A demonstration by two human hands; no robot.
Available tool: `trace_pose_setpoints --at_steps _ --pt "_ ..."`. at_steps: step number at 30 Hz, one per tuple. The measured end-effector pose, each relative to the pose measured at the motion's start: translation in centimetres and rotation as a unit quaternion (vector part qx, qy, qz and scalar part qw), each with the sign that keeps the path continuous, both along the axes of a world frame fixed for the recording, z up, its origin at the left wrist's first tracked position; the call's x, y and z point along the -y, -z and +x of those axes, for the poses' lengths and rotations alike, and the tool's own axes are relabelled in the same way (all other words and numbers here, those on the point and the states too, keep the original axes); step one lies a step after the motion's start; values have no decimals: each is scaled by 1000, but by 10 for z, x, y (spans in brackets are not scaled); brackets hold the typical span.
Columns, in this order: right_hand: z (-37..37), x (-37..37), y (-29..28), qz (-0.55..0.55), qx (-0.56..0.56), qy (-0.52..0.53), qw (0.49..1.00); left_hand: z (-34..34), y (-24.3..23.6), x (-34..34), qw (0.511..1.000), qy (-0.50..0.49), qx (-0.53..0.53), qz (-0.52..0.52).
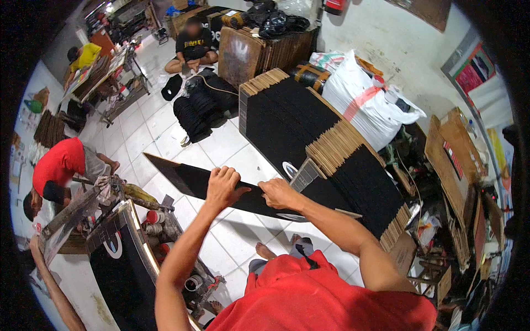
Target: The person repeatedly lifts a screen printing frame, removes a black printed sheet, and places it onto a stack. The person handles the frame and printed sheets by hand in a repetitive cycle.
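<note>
In front of me, above the tiled floor, a long thin board faced with black cloth [187,179] slants from the left down to the right. My left hand [222,187] is closed over its upper edge, thumb pointing right. A short way to the right, my right hand [280,194] has its fingers curled tightly at the same edge, gripping the board or its cloth; the fingertips are partly hidden. Behind the right hand stands a large stack of similar cloth-faced boards [281,118], with brown edges showing. A white oval print shows on the stack and on the held board's lower side.
At lower left is a bench with black cloth [121,276] and paint pots [154,217]. A red-shirted person [58,165] bends nearby; another person's arm [55,287] reaches in. Black cloth piles [204,105] lie ahead near a seated person [193,47]. A white sack [359,105] stands right.
</note>
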State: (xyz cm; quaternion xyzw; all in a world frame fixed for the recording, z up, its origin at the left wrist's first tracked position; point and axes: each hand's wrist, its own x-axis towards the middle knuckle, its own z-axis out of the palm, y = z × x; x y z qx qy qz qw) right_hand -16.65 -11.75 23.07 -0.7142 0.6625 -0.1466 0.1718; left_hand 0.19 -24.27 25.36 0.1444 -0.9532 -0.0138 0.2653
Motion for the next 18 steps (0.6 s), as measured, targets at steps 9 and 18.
trace_pose_setpoints --at_steps 9,18 --pt "-66 9 91 76 8 128 989 57 165 -109 900 -277 -42 333" --pt "-160 69 171 141 -8 230 963 147 313 -275 474 -587 75 652"
